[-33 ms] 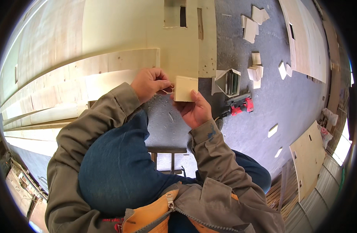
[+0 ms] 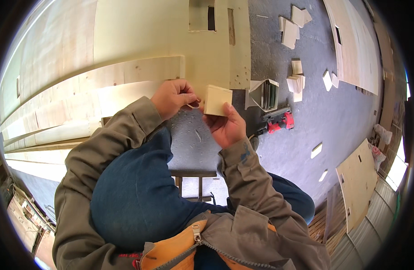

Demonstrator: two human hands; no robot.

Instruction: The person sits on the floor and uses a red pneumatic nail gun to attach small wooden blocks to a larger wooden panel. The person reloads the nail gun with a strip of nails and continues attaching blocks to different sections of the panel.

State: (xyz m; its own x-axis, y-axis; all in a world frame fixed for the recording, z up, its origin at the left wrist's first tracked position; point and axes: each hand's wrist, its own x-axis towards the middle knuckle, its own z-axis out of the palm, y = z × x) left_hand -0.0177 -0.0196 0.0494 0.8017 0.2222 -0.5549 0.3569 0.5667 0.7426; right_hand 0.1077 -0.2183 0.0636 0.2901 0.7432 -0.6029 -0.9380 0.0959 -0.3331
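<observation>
My right hand (image 2: 226,128) holds a small squarish wooden board (image 2: 218,101), with the thumb on its face and the fingers beneath. The board is pale and has a thin line near its far edge. Just to its left, the thumb and fingers of my left hand (image 2: 173,99) pinch a thin pale strip (image 2: 192,105), partly hidden by the fingers. A small gap separates the strip from the board. Both hands are above the floor, by the near edge of a large pale wooden panel (image 2: 144,31).
Several long boards (image 2: 94,76) lie at left. Scattered wood pieces (image 2: 290,33) are on the grey floor, beyond an open-ended box (image 2: 264,95) and a red-and-black tool (image 2: 279,121). Another panel (image 2: 357,45) lies at far right; a slotted board (image 2: 359,184) is nearer.
My right hand has tilted the wooden board and shifted it slightly right and away from me, widening its gap from the strip. My left hand has hardly moved.
</observation>
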